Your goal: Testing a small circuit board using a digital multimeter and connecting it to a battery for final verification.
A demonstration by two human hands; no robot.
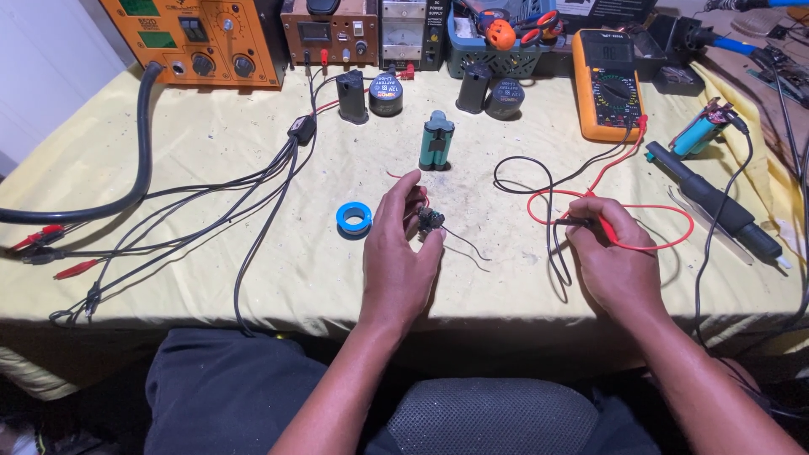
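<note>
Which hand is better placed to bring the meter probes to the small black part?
Right, likely. The right hand already grips the red and black probe leads of the orange multimeter, while the left hand is busy pinching the small black wired component against the yellow tablecloth.

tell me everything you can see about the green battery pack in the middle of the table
The green battery pack stands upright on the yellow table cover, just beyond the left hand, touching neither hand. It looks like round cells bundled side by side in teal-green wrap, with a dark cap on top and a dark base. Grey smudges mark the cover around its foot. No wire visibly joins it.
</note>
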